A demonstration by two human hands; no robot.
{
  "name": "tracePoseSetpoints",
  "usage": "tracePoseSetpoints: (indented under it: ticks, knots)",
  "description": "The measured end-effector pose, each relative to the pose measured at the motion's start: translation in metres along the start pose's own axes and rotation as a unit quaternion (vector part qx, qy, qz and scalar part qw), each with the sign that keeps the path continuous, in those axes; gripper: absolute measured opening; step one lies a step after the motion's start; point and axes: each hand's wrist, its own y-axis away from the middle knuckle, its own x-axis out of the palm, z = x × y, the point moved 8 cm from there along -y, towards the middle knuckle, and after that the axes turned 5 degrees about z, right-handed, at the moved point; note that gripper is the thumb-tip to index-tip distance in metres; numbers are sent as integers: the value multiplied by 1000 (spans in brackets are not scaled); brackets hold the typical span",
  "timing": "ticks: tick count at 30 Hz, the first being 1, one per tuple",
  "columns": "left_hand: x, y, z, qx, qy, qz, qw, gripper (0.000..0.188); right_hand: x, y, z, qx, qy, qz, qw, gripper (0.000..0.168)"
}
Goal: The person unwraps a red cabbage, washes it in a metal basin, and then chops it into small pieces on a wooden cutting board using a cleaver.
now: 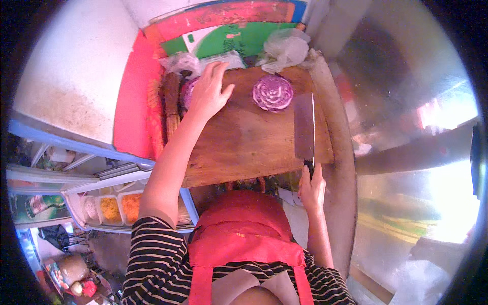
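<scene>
My right hand [313, 188] grips the dark handle of a cleaver [304, 129], whose broad blade lies over the right side of a wooden cutting board [244, 141]. A cut red cabbage piece [272, 93] rests near the board's far edge, its purple and white layers facing up. At the board's far left, my left hand [212, 89] is beside another piece of red cabbage [187, 93] and partly covers it. The left thumb stands apart from the fingers; whether the hand touches that piece cannot be told.
Crumpled clear plastic bags [286, 47] lie behind the board, before a green printed panel [244, 38]. A bundle of thin sticks [172, 110] runs along the board's left edge. Containers of shredded food [130, 206] stand at the lower left. A metal wall [392, 95] rises at right.
</scene>
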Motion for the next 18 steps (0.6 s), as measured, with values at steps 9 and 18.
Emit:
tracePoseSetpoints:
  ticks: [9, 18]
  knots:
    - [166, -53, 12, -145, 171, 291, 930, 82, -7, 11, -22, 31, -21, 12, 999, 23]
    - [117, 2, -58, -10, 191, 96, 977, 62, -14, -5, -7, 3, 85, 48, 995, 34]
